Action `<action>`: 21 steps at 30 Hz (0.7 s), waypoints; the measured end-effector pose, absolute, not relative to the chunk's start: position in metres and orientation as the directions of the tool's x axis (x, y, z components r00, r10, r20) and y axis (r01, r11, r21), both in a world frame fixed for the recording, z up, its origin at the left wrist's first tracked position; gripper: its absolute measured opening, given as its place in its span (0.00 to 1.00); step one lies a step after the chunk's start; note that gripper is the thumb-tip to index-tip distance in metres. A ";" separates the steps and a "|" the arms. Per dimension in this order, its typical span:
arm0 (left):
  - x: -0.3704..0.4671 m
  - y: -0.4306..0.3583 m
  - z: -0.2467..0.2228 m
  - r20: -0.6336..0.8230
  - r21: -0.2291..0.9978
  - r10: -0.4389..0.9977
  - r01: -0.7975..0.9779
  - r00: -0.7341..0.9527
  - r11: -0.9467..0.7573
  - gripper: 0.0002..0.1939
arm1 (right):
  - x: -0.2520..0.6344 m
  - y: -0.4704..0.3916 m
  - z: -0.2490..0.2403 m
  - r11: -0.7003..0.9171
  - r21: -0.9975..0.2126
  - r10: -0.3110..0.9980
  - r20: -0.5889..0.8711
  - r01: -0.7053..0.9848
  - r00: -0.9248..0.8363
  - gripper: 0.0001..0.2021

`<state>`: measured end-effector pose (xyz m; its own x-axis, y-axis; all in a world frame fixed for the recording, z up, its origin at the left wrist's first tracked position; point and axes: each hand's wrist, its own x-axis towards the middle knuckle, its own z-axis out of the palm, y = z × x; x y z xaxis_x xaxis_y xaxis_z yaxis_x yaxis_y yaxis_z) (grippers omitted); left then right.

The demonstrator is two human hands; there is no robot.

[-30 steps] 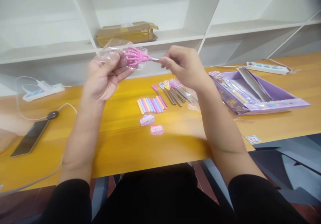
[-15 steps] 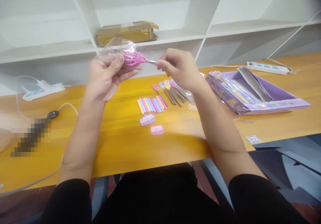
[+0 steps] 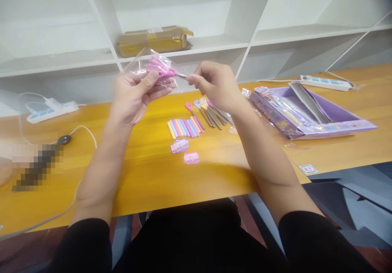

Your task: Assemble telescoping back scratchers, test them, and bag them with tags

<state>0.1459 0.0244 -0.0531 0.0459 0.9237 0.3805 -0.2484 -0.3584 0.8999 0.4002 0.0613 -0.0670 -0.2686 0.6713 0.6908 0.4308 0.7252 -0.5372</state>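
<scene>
In the head view, a pink back scratcher with a hand-shaped head and a silver metal handle is held up above the table. Its head sits inside a clear plastic bag. My left hand is closed around the bag at the pink head, thumb on top. Pinched between thumb and fingers of my right hand is the metal handle, its far end hidden by the hand. Below lie several back scratchers with pink, blue and yellow heads, and a row of pastel sticks.
Small printed cards lie in front of the sticks. On the right stands an open purple box holding plastic-wrapped items. Power strips lie near the shelf. A taped cardboard package rests on the white shelf.
My left hand has shifted slightly right along the bag. The pink head now tilts a little higher, and my right hand has moved slightly left with the handle.
</scene>
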 end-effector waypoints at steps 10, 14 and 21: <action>0.157 0.031 -0.067 0.409 0.896 0.909 -0.224 0.077 -0.384 0.16 | 0.392 0.057 -0.069 0.726 -0.545 0.675 0.680 0.419 -0.285 0.36; 0.163 0.033 -0.074 0.414 0.899 0.904 -0.204 0.104 -0.388 0.19 | 0.387 0.050 -0.068 0.711 -0.546 0.691 0.660 0.443 -0.295 0.35; 0.165 0.038 -0.079 0.428 0.888 0.899 -0.224 0.088 -0.401 0.19 | 0.383 0.046 -0.067 0.705 -0.562 0.702 0.640 0.433 -0.313 0.34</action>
<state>0.1646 0.0379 -0.0788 0.0877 0.8995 0.4281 -0.2238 -0.4010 0.8883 0.3827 0.0461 -0.0670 -0.3127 0.7023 0.6395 0.4332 0.7046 -0.5620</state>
